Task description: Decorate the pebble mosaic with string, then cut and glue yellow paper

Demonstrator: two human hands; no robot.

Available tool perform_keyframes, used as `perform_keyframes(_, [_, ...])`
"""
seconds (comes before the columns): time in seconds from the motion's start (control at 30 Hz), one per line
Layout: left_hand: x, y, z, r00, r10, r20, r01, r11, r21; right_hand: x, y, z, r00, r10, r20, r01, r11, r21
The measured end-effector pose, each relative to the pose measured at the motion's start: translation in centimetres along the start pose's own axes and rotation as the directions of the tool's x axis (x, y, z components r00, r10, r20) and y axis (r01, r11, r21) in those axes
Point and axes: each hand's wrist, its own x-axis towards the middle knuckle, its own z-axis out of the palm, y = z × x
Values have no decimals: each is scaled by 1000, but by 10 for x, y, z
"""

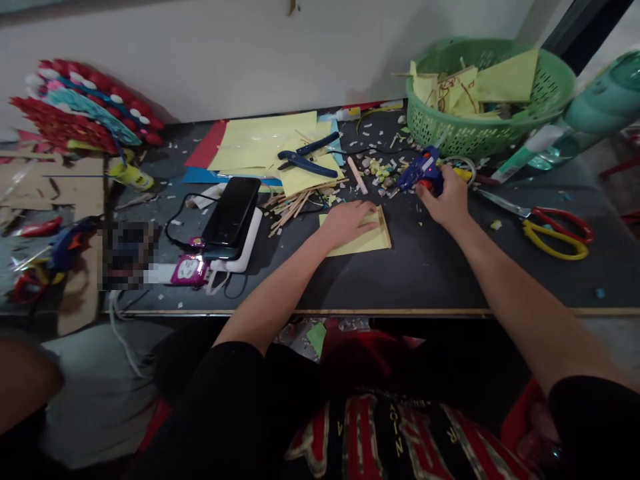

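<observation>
My left hand (349,224) lies with its fingers stretched over a small yellow piece of paper (367,244), which has a thin wooden stick (384,227) along its right edge. To the right, my right hand (451,200) is closed round a blue hot glue gun (424,169) with an orange trigger. The gun's nozzle points left, toward a scatter of glue lumps and scraps (380,172). A pale pink stick (357,175) lies between the two hands. Behind my left hand is a loose pile of thin wooden sticks (297,205).
Blue-handled pliers (313,160) rest on yellow sheets (265,137). A green basket (455,137) holds paper scraps, beside a bottle (600,100). Red-and-yellow scissors (555,230) lie at right. Phones (233,213) and cables are at left, near cardboard (83,190). Another person sits at left.
</observation>
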Motion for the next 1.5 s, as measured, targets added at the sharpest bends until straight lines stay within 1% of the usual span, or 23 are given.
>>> perform_keyframes(0.07, [0, 2, -1, 1000, 27, 10, -27, 998, 65, -3, -8, 2, 999, 19, -34, -19, 1000, 7])
perform_keyframes(0.17, [-1, 0, -4, 988, 144, 54, -149, 982, 112, -7, -17, 3, 999, 3, -47, -1, 999, 35])
perform_keyframes(0.23, [-1, -4, -6, 972, 220, 83, -227, 970, 85, -8, -19, 1, 998, 27, -59, -25, 999, 34])
perform_keyframes(0.37, [0, -10, -5, 959, 278, 59, -279, 960, 12, -7, -20, -4, 983, 134, -128, -132, 991, 28])
perform_keyframes(0.47, [0, -13, -3, 960, 278, 30, -278, 960, -18, -6, -21, -5, 974, 167, -152, -164, 986, 31])
perform_keyframes(0.53, [0, -15, -1, 961, 274, 29, -273, 961, -28, -7, -23, -6, 976, 156, -154, -160, 987, -12])
perform_keyframes(0.6, [-1, -15, 0, 962, 269, 32, -270, 963, -3, -8, -23, -7, 982, 134, -133, -146, 986, -82])
perform_keyframes(0.7, [-2, -13, 1, 965, 260, 21, -261, 963, 68, -10, -20, -12, 995, 86, -55, -95, 981, -172])
perform_keyframes(0.77, [-2, -10, 1, 962, 271, 20, -272, 958, 94, -9, -17, -15, 999, 47, -4, -47, 978, -201])
perform_keyframes(0.87, [-1, -7, 0, 956, 291, 43, -294, 948, 121, -8, -13, -16, 1000, 6, 24, -2, 981, -195])
perform_keyframes(0.97, [-1, -6, -1, 956, 284, 68, -291, 948, 130, -6, -12, -15, 998, -39, 39, 45, 988, -150])
perform_keyframes(1.03, [-1, -6, -2, 957, 278, 80, -286, 951, 120, -6, -13, -14, 996, -66, 59, 73, 990, -123])
perform_keyframes(1.13, [-1, -7, -2, 956, 281, 86, -289, 951, 110, -6, -13, -15, 993, -73, 87, 82, 991, -105])
perform_keyframes(1.2, [-1, -8, 0, 959, 278, 59, -282, 956, 84, -5, -13, -15, 993, -69, 94, 79, 991, -104])
perform_keyframes(1.33, [-1, -12, 4, 967, 255, -24, -256, 966, -45, -6, -11, -15, 992, -79, 96, 89, 990, -111])
perform_keyframes(1.4, [-1, -13, 5, 967, 254, -36, -256, 963, -89, -6, -11, -14, 992, -87, 88, 97, 989, -110])
perform_keyframes(1.5, [0, -15, 5, 968, 251, -26, -252, 960, -121, -6, -10, -13, 993, -99, 71, 106, 989, -102])
